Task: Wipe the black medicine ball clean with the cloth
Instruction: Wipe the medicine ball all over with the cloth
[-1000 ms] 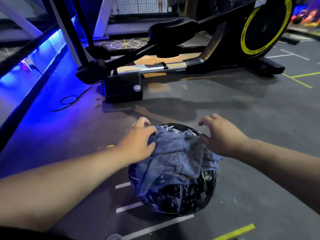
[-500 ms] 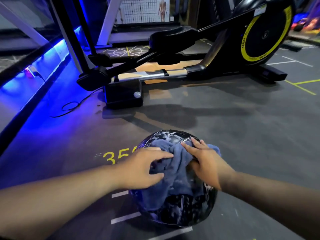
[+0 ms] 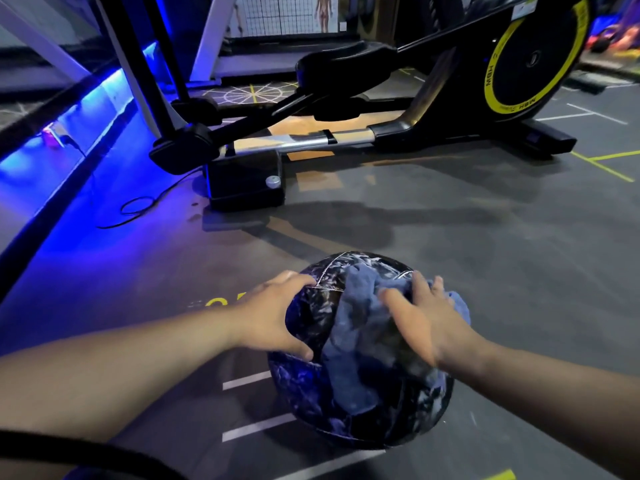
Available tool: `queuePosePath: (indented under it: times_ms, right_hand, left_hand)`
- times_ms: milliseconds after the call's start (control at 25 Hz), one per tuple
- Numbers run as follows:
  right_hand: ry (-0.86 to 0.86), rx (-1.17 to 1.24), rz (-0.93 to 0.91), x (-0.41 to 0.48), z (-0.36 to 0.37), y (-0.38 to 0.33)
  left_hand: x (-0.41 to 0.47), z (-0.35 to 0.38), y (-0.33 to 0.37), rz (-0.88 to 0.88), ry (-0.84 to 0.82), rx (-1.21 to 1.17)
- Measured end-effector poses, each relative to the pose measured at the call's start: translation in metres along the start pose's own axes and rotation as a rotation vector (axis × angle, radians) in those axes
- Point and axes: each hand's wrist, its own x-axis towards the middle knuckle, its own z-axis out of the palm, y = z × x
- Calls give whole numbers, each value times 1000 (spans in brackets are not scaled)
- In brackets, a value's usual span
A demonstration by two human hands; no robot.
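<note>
The black medicine ball sits on the dark grey floor right in front of you, over white painted lines and near the elliptical trainer. Its round skin looks glossy and panelled, with pale stitched seams crossing near the top. Whitish smears and streaks mottle most of the surface, and blue light glints off its left side.

The cloth is a soft, blue-grey, crumpled rag, draped from the crown down the near face in loose folds.

Your left hand rests bare on the ball's upper left. Its fingers are spread over the curve and the thumb is set apart lower down, cupping rather than pinching. Your right hand lies palm-down on the cloth at the upper right, fingers and thumb fanned out, pressing the fabric against the ball.

The floor looks matt and slightly scuffed.
</note>
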Motion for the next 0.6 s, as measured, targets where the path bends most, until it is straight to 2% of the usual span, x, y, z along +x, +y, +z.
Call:
queuePosePath:
  times_ms: [40, 240, 400, 480, 600]
  right_hand:
    - [22, 34, -46, -7, 1, -2]
    - [118, -326, -307, -3, 24, 22]
    - [155, -150, -644, 56, -9, 53]
    - [196, -94, -532, 83, -19, 65]
    - [194, -4, -20, 96, -3, 67]
  left_hand:
    - [0, 2, 6, 29, 28, 18]
    - [9, 16, 29, 142, 74, 137]
    - [16, 12, 26, 130, 60, 150]
    - [20, 14, 31, 122, 64, 117]
    - [28, 17, 41, 113, 62, 99]
